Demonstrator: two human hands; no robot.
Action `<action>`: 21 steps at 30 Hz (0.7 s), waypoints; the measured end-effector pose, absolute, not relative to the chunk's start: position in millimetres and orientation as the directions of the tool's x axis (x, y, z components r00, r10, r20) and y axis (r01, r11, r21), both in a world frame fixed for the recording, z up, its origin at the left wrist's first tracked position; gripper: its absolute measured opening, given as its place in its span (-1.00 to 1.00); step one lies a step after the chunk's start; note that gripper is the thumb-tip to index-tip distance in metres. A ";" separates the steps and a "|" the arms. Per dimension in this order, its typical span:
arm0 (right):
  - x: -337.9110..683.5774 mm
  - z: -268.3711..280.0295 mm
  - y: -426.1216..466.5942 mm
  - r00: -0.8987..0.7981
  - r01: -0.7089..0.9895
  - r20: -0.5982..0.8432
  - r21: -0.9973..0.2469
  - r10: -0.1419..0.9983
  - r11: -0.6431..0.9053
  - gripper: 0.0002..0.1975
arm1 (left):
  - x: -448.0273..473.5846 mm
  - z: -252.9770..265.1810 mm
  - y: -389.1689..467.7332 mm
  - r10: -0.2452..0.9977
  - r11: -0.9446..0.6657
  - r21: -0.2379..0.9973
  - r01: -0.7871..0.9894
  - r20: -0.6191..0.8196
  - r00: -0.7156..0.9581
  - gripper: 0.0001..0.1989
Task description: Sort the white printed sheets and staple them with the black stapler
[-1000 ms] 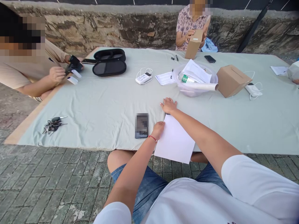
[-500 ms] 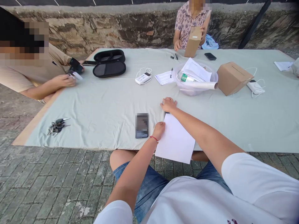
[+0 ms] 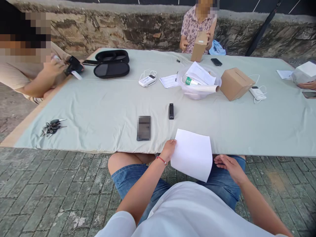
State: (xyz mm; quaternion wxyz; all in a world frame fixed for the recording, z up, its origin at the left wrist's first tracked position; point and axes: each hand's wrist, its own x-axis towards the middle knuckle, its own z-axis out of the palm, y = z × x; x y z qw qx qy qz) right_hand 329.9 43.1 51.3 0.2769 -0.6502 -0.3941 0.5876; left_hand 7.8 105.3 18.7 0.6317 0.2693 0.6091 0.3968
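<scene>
A sheet of white paper (image 3: 192, 153) hangs partly over the table's front edge, above my lap. My left hand (image 3: 169, 148) pinches its left side between thumb and fingers. To the right of the sheet, my right hand (image 3: 228, 165) is over my thigh, its fingers stretched out and holding nothing; a small gap lies between it and the paper. A small black stapler-like object (image 3: 171, 111) rests on the cloth beyond the sheet. Left of it lies a dark phone (image 3: 144, 128), its screen blurred out.
Keys (image 3: 53, 127) lie at the left. Farther back are an open black case (image 3: 112, 64), white corded devices, a clear bowl (image 3: 195, 95) with papers and a bottle, and a cardboard box (image 3: 235, 84). Co-workers sit at the left and far side; another's hand (image 3: 307, 85) shows at right.
My right hand has left the black object and come back to the right of the paper. The sheet has moved nearer to me in my left hand. The left co-worker's hand has risen.
</scene>
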 end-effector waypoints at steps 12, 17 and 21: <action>281.3 12.3 7.6 -0.151 -0.177 -0.436 -0.871 0.887 -0.459 -0.36 | 27.3 11.1 102.2 0.792 0.578 0.769 -0.271 -0.609 -0.041 -0.87; 283.7 -0.2 18.8 -0.044 -0.140 -0.516 -0.845 0.855 -0.517 -0.49 | 30.1 23.2 98.9 0.767 0.586 0.733 -0.345 -0.639 -0.055 -0.83; 292.8 -0.4 33.9 0.012 -0.286 -0.572 -0.788 0.820 -0.546 -0.52 | 29.2 31.3 75.6 0.714 0.691 0.664 -0.286 -0.688 0.129 -0.64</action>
